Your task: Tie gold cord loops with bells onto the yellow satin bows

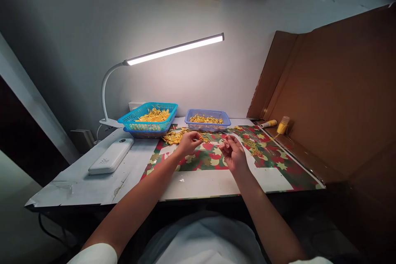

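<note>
My left hand (188, 143) is closed in a pinch on a small yellow piece (201, 138), held just above the patterned mat (278, 161). A loose pile of yellow pieces (173, 136) lies right behind that hand. My right hand (232, 151) hovers a short way to the right with its fingers curled together; what they hold, if anything, is too small to make out. A thin strand seems to run between the two hands. Behind them stand a turquoise basket (150, 118) and a blue basket (208, 120), both with yellow pieces inside.
A white power bank (110, 156) lies at the left of the table. A desk lamp (173, 50) arches over the baskets. Brown cardboard (334, 90) walls off the right side, with a yellow tool (268, 123) and a small yellow spool (282, 125) at its foot.
</note>
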Motion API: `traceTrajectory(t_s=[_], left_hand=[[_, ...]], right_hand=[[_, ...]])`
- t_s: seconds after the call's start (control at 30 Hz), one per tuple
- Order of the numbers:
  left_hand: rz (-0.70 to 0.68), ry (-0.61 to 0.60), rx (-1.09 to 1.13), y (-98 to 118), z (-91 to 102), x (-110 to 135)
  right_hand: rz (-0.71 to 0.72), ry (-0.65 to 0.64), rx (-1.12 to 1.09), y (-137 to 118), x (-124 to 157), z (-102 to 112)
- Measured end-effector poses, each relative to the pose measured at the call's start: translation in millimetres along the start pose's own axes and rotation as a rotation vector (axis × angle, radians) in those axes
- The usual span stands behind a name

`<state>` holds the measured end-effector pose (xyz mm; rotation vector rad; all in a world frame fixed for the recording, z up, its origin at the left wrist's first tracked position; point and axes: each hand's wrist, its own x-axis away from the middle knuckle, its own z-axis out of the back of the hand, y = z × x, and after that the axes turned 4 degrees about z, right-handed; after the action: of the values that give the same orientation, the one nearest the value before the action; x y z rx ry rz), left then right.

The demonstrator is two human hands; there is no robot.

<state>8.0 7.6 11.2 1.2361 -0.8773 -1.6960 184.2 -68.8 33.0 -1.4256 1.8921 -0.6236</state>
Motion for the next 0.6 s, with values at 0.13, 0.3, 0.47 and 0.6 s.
traceTrajectory(t_s=[0.13,0.3,0.47,0.6], left_hand=[[0.064,0.002,0.089,6.6,-4.1,3.2],[0.273,0.029,0.471,15.4,-4.5,0.8],[0.371,-0.047,0.738,22.9,-4.1,0.8],[0.376,-0.163,0.815,29.7,-8.5,8.8]], right_hand=[[0.034,0.002,-0.046,-2.3,8.8,-8.4],[-0.076,0.039,-0.102,2.2,12.5,-1.8],[-0.149,0.137,-0.122,6.9,3.7,17.1],[-0.272,0.125,-0.044,16.4,-4.8,24.0]])
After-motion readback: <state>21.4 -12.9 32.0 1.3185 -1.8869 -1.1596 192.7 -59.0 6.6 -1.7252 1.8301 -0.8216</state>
